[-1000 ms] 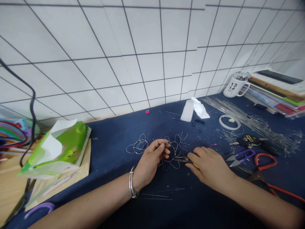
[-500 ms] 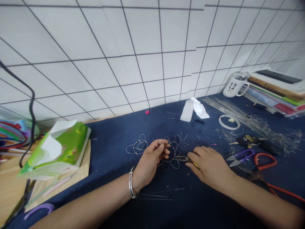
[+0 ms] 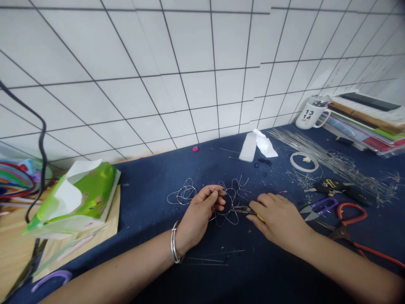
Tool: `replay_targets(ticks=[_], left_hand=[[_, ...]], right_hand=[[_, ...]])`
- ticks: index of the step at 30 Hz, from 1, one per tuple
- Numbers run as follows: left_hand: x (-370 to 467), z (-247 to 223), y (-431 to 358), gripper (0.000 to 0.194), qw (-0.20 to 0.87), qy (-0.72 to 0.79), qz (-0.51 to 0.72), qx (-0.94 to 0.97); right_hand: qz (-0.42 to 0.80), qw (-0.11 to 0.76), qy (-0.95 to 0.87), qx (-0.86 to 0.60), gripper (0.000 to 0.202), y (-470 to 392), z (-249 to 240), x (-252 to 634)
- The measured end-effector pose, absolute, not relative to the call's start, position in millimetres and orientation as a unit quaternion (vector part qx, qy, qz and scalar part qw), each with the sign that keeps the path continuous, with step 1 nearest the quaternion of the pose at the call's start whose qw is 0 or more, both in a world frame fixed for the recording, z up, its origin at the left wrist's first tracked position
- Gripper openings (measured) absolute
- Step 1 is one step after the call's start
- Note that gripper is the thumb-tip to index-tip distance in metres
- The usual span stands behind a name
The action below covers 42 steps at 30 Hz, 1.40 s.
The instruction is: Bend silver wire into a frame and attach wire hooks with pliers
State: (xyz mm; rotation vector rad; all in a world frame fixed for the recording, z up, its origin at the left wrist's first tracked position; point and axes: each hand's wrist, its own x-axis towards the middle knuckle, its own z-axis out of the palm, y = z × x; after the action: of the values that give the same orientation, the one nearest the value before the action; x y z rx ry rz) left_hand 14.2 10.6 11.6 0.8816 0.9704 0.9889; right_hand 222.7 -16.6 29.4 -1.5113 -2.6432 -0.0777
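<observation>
Between thumb and fingers, my left hand [image 3: 204, 207] pinches a looped silver wire piece [image 3: 233, 190], its loops spreading out to the right and below. My right hand [image 3: 275, 215] is closed round the yellow handles of a pair of pliers [image 3: 241, 209]. The plier jaws reach left and meet the wire near its middle; whether they grip it is too small to tell. Left of my left hand lies another wire loop piece [image 3: 182, 195] with small coloured beads. Short bent wires [image 3: 243, 181] lie just beyond the pliers.
Purple-handled snips [image 3: 321, 207], red-handled cutters [image 3: 351, 211] and a bundle of wires [image 3: 316, 147] lie at right. A wire coil [image 3: 304, 162] sits before a white mug [image 3: 311, 114] and stacked books [image 3: 370, 122]. A green tissue pack [image 3: 85, 194] rests at left; straight wires [image 3: 205, 261] lie in front.
</observation>
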Motion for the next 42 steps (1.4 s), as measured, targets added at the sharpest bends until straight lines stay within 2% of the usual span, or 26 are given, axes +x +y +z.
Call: replay_targets(ticks=[42], left_hand=[[14.7, 10.6, 10.5, 0.018, 0.688, 0.424, 0.443, 0.387]], right_hand=[[-0.023, 0.044, -0.866, -0.498, 0.016, -15.8, 27.7, 224.3]])
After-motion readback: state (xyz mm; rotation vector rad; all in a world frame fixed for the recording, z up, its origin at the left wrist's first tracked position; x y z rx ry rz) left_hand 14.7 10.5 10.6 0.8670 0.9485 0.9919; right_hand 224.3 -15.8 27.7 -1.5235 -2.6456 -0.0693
